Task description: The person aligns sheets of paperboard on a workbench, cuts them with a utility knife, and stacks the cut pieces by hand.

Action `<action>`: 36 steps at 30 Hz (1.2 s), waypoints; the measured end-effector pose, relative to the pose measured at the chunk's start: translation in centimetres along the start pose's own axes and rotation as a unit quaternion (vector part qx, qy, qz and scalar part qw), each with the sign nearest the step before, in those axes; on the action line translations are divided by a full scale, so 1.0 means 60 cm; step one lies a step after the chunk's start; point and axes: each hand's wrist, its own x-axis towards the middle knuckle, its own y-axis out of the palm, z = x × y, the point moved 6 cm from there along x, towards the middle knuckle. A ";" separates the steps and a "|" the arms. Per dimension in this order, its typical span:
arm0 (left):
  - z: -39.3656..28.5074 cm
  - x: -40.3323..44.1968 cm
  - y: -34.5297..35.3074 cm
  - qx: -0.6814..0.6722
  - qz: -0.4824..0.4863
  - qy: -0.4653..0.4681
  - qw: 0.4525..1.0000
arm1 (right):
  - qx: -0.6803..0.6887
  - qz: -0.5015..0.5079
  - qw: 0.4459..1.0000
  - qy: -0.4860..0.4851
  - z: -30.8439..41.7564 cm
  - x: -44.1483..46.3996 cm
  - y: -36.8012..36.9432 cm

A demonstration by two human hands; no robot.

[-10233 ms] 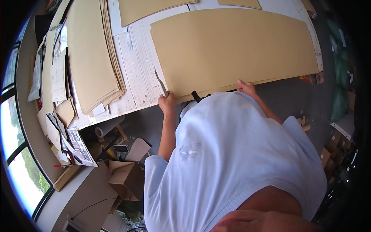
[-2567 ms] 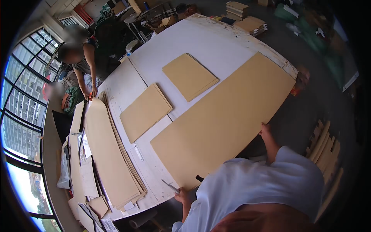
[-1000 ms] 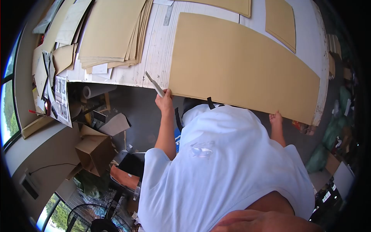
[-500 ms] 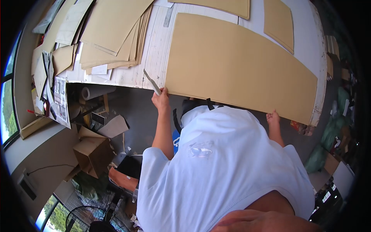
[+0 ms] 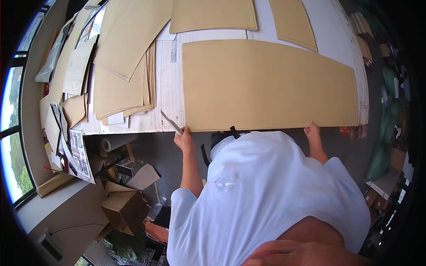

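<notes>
My left hand [image 5: 183,138] is closed round the handle of a knife [image 5: 171,123], its blade pointing up and to the left, at the near left corner of a large brown sheet [image 5: 270,84]. At that sheet's near edge, toward the right, my right hand [image 5: 312,130] pinches the edge. The sheet lies flat on the white table [image 5: 167,95], its far side curved. Beyond it lie two smaller brown pieces, one at centre [image 5: 213,15] and one at right [image 5: 293,24].
A stack of brown sheets [image 5: 120,88] lies at the table's left, its top sheet turned askew. Farther left are paper scraps and a window [image 5: 15,164]. Below the table edge stand a cardboard box [image 5: 125,210] and a white roll [image 5: 116,142]. Green bags [image 5: 385,133] are at right.
The view has shifted, so the table appears lower. The top sheet of the left stack has swung askew. My hands keep their places at the large sheet's near edge.
</notes>
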 end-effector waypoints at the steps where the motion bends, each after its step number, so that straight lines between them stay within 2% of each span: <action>1: -0.003 -0.001 0.000 0.015 -0.006 0.000 1.000 | 0.006 -0.002 1.000 0.001 0.000 -0.002 0.002; 7: 0.010 0.022 -0.003 0.035 0.013 0.018 0.999 | -0.012 -0.016 1.000 -0.017 0.007 -0.026 0.019; 9: 0.017 0.027 0.000 0.025 0.034 0.013 0.999 | 0.003 -0.052 0.998 -0.028 -0.004 -0.018 0.016; 10: 0.005 0.014 0.004 0.037 0.030 0.012 0.999 | -0.037 -0.118 0.992 -0.035 0.017 -0.067 0.023; 14: 0.001 0.019 0.004 0.083 0.044 0.018 0.995 | -0.065 -0.089 0.991 -0.073 0.012 -0.064 0.024; 15: -0.005 0.018 0.001 0.099 0.034 0.019 0.994 | -0.057 -0.111 0.991 -0.036 0.000 -0.044 0.031; 16: -0.007 0.012 0.004 0.111 0.038 0.015 0.993 | -0.075 -0.077 0.994 -0.032 0.000 -0.037 0.032; 19: -0.010 0.022 -0.001 0.142 0.064 -0.002 0.988 | -0.076 -0.052 0.995 -0.027 0.001 -0.041 0.039; 22: -0.011 0.022 0.001 0.165 0.060 0.019 0.984 | -0.059 -0.045 0.996 -0.044 0.005 -0.051 0.034; 28: -0.004 0.028 0.004 0.171 0.036 0.031 0.984 | -0.109 -0.044 0.993 -0.017 0.021 -0.068 0.035; 33: -0.009 0.015 0.005 0.100 0.048 0.046 0.993 | -0.089 0.024 0.996 0.012 0.001 -0.034 0.026; 36: -0.008 0.016 0.006 0.111 0.033 0.040 0.993 | -0.103 0.020 0.994 0.010 0.005 -0.041 0.020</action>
